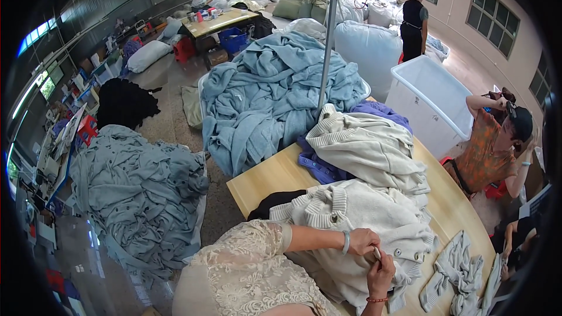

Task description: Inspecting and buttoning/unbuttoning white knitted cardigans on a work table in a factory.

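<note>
A cream knitted cardigan [345,216] with a ribbed collar and dark buttons lies spread on the wooden table [456,210] in front of me. My left hand [363,241], a pale bangle at its wrist, is closed with its fingers pinching a small fold of the cardigan. Close below it, my right hand [381,272], wearing a red beaded bracelet, is closed on the same fold from the other side. Only a pale bit of knit shows between the fingertips. Just beyond, a second cream cardigan [369,146] lies over purple knitwear [319,161].
A heap of blue-green knitwear [275,93] fills a large bin past the table, beside a metal pole [328,41]. Grey-green garments [140,187] are piled at left. A white plastic bin [430,99] and a person [489,152] are at right. Light grey knits [456,272] lie at the table's right.
</note>
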Demonstrator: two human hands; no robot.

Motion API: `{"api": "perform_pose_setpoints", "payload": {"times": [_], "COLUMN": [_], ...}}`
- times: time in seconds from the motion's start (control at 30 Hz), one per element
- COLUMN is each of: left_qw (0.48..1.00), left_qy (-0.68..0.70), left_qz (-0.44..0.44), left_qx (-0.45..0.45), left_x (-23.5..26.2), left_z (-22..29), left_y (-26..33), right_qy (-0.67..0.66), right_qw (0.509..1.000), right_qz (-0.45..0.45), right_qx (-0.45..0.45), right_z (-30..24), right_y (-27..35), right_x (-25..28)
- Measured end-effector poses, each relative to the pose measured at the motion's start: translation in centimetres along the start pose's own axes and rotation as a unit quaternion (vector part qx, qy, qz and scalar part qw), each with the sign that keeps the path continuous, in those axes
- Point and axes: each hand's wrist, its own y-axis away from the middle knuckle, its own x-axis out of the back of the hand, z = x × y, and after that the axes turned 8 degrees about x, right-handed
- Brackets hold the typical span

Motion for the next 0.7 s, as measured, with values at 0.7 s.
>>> {"api": "perform_pose_setpoints", "payload": {"times": [0.7], "left_qw": [0.974], "left_qy": [-0.186], "left_qz": [0.053], "left_qx": [-0.119], "left_x": [2.1], "left_z": [3.4], "left_y": [2.4], "right_qy": [0.047], "right_qw": [0.993], "right_qz": [0.055], "right_qx": [-0.092], "right_z": [-1.1], "right_y": [4.7], "right_x": [0.3]}}
